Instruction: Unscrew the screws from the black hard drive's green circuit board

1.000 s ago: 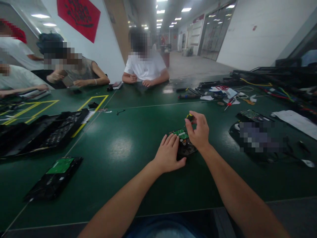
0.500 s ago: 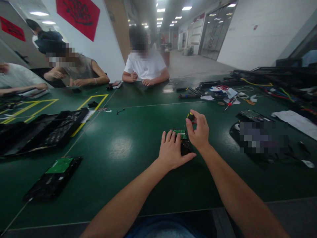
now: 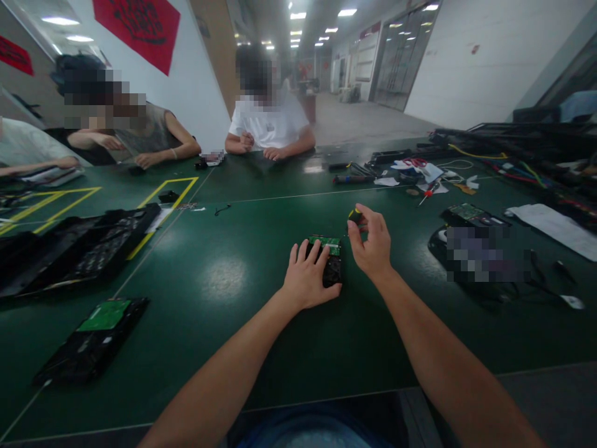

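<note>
A small black device with a green circuit board [image 3: 333,247] at its far end lies on the green table in the middle of the view. My left hand [image 3: 305,277] rests over its left side, fingers spread and thumb stretched along the near edge, covering part of it. Just right of the device, my right hand [image 3: 373,242] pinches a screwdriver [image 3: 355,216] by its yellow and black handle. Its shaft is hard to make out, so I cannot tell whether the tip touches anything.
A similar black device [image 3: 88,345] with a green board lies at the near left, below a long black casing [image 3: 88,246]. On the right are a partly blurred dark object [image 3: 436,252], a white cloth [image 3: 555,230], a red screwdriver [image 3: 426,193] and piled cables. Several people sit across the table.
My left hand and the device under it have slid slightly left, away from my right hand. The right hand keeps the screwdriver and has barely moved. The camera view has turned slightly.
</note>
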`<control>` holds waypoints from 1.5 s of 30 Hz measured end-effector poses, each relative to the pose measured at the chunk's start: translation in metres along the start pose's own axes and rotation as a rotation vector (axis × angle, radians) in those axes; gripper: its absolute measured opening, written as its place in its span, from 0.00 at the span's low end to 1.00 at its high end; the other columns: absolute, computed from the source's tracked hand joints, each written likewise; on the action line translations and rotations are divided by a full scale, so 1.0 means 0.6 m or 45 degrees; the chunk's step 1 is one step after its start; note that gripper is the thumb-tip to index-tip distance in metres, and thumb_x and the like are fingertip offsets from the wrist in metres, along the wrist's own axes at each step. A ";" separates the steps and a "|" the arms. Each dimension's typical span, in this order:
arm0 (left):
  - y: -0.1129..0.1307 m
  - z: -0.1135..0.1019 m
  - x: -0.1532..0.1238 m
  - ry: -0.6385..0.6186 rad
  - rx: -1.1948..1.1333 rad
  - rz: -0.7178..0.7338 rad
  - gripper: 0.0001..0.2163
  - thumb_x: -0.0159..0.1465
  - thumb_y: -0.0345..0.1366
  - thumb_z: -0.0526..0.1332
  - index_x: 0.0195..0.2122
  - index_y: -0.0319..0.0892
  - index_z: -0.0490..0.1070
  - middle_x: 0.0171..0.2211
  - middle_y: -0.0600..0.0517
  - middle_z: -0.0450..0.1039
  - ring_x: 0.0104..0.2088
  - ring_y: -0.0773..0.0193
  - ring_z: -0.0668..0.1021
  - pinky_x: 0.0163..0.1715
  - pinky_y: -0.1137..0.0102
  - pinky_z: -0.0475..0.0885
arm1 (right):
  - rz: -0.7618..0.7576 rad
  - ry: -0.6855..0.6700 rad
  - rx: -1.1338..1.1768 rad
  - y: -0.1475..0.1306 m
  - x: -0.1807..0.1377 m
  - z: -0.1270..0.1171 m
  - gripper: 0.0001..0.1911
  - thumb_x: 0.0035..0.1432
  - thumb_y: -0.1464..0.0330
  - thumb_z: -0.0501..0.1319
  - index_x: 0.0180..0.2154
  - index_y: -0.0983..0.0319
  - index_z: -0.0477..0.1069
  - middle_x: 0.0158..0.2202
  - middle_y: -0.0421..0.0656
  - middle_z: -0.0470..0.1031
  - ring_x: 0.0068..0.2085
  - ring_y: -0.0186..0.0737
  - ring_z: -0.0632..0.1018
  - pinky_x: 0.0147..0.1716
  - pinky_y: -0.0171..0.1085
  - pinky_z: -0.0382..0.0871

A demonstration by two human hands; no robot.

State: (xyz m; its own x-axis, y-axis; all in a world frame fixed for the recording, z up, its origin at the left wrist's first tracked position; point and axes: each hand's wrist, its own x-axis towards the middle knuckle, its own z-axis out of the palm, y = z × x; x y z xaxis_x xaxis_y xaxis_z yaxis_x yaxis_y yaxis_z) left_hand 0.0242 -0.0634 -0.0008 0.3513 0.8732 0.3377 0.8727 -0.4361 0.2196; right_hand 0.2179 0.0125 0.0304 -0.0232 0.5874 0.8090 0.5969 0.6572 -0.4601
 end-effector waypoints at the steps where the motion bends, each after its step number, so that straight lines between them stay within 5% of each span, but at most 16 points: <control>1: -0.001 0.001 0.001 0.011 -0.007 -0.011 0.44 0.59 0.63 0.67 0.71 0.43 0.62 0.73 0.38 0.60 0.73 0.27 0.57 0.71 0.33 0.47 | 0.000 -0.009 0.006 -0.001 0.000 0.000 0.22 0.72 0.60 0.59 0.65 0.52 0.66 0.52 0.48 0.75 0.43 0.44 0.80 0.42 0.47 0.82; 5: 0.006 0.009 0.006 0.064 -0.045 -0.086 0.43 0.61 0.68 0.63 0.69 0.42 0.65 0.72 0.36 0.61 0.73 0.26 0.58 0.69 0.34 0.54 | 0.007 -0.030 0.002 -0.004 -0.002 -0.001 0.23 0.72 0.60 0.60 0.65 0.53 0.66 0.50 0.47 0.75 0.43 0.44 0.80 0.41 0.46 0.82; 10: 0.003 0.014 0.012 0.046 -0.047 -0.054 0.41 0.62 0.63 0.65 0.68 0.40 0.66 0.72 0.34 0.61 0.73 0.25 0.57 0.65 0.37 0.63 | 0.041 -0.054 -0.030 0.002 -0.002 0.000 0.26 0.71 0.59 0.61 0.67 0.52 0.64 0.50 0.47 0.76 0.38 0.43 0.79 0.39 0.47 0.82; 18: -0.055 0.003 0.028 -0.093 -0.066 0.236 0.39 0.62 0.55 0.66 0.71 0.43 0.64 0.73 0.39 0.61 0.74 0.31 0.58 0.69 0.40 0.59 | 0.106 -0.123 0.000 0.017 -0.004 0.002 0.35 0.66 0.61 0.65 0.71 0.52 0.59 0.53 0.47 0.76 0.31 0.38 0.78 0.37 0.46 0.82; 38: -0.054 -0.009 0.023 -0.195 -0.006 0.223 0.41 0.67 0.58 0.60 0.75 0.40 0.58 0.76 0.40 0.55 0.76 0.33 0.52 0.67 0.42 0.66 | 0.075 -0.138 -0.023 0.009 -0.004 -0.003 0.31 0.70 0.61 0.62 0.70 0.48 0.59 0.52 0.44 0.78 0.34 0.39 0.79 0.39 0.46 0.82; 45: -0.058 -0.006 0.021 -0.183 -0.026 0.222 0.41 0.67 0.60 0.60 0.75 0.41 0.57 0.76 0.41 0.55 0.77 0.35 0.51 0.67 0.43 0.65 | -0.006 0.018 -0.084 0.002 0.003 -0.011 0.21 0.66 0.61 0.67 0.59 0.52 0.68 0.49 0.44 0.75 0.31 0.36 0.76 0.39 0.44 0.81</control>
State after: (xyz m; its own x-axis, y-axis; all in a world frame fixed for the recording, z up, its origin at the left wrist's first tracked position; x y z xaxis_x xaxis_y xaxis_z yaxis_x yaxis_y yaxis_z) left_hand -0.0030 -0.0382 -0.0007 0.5422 0.8057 0.2384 0.7881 -0.5860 0.1882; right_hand 0.2237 0.0114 0.0334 -0.0147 0.5773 0.8164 0.6483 0.6272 -0.4318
